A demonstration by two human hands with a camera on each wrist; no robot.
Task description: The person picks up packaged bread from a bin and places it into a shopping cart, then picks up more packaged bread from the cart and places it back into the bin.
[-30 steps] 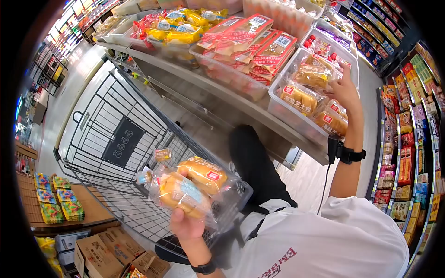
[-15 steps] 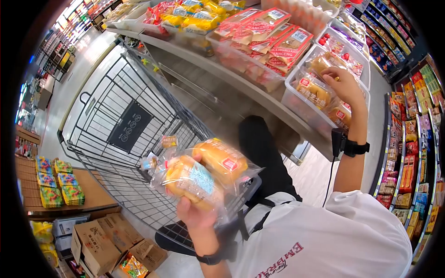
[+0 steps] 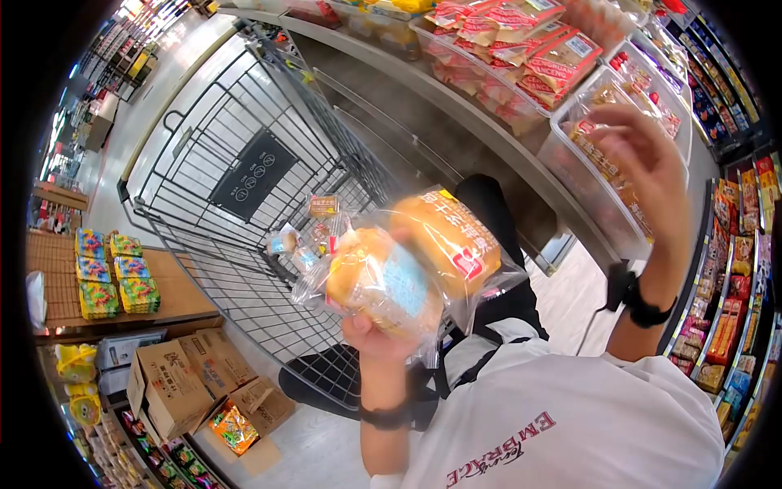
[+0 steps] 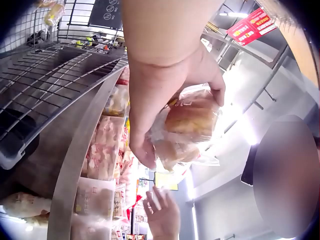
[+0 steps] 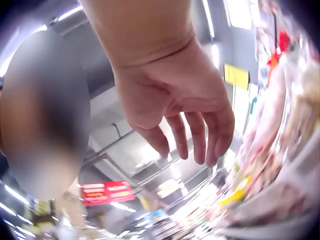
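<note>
My left hand point(image 3: 376, 336) grips two bagged bread buns over the near end of the shopping cart point(image 3: 232, 269). One bun point(image 3: 354, 269) shows a pale blue label; the other bun point(image 3: 440, 232) has white printing and a red logo on its clear bag. In the left wrist view, thumb and fingers point(image 4: 218, 92) curl round the bags. My right hand point(image 3: 643, 159), slightly blurred, is over the clear plastic bin point(image 3: 590, 187) of similar bagged buns. Nothing is in it in the right wrist view, where its fingers point(image 5: 198, 140) hang relaxed and spread.
Small wrapped items point(image 3: 323, 205) lie inside the cart. The display shelf point(image 3: 456, 106) also carries red-and-white packets point(image 3: 562, 65). At lower left are cardboard boxes point(image 3: 175, 383) and a wooden stand point(image 3: 175, 285) with colourful packets. Stocked shelves point(image 3: 725, 301) line the right side.
My left hand has lifted the two buns closer to the camera. My right hand has come up off the buns in the bin. The view has shifted, so cart and shelf sit differently.
</note>
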